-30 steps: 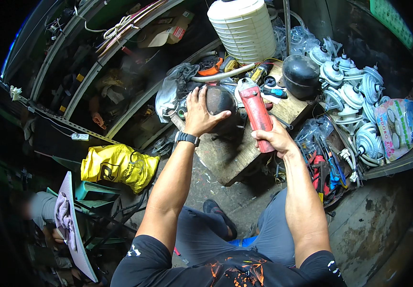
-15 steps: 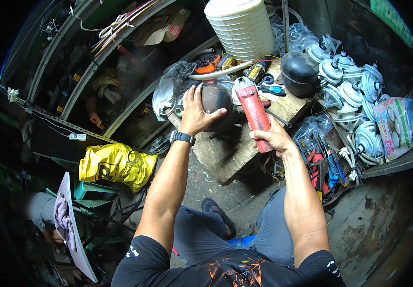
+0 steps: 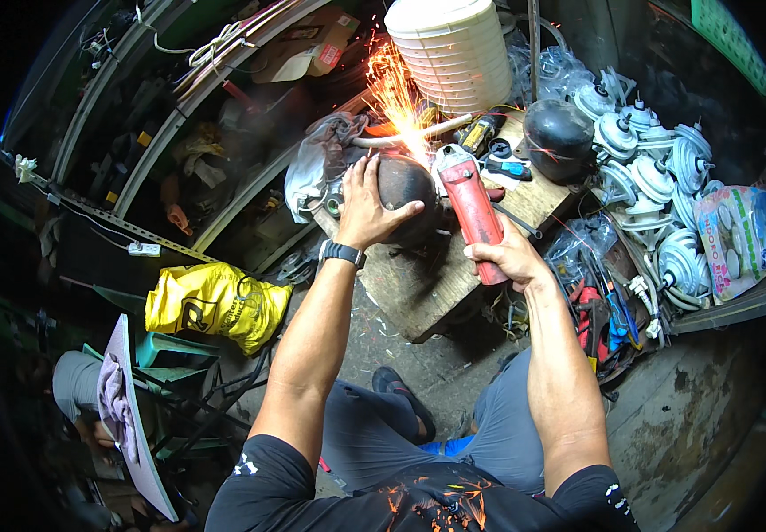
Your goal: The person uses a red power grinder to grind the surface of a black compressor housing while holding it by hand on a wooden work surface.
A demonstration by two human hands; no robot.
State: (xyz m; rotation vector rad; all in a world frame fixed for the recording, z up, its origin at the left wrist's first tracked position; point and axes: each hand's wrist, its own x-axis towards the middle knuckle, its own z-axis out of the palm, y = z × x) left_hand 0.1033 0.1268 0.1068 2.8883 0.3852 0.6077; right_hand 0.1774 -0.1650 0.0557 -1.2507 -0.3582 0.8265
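Sparks (image 3: 398, 97) now fly far and left, absent earlier. On the worktop (image 3: 418, 293), the dark dome (image 3: 407, 189) sits left, under the spread left hand (image 3: 367, 208). Right of it, the red grinder (image 3: 472, 199) is clasped in the right hand (image 3: 504, 254). Grinding seems underway; next probably calls for steady bracing and controlled pressure.

Black short-sleeved shirt (image 3: 330, 512) with orange print (image 3: 458, 509), grey trousers (image 3: 361, 434), dark wristwatch (image 3: 343, 254).

Free room over near bench end (image 3: 417, 300), sparks (image 3: 401, 102) beyond grinder (image 3: 473, 202), white bucket (image 3: 456, 58) behind
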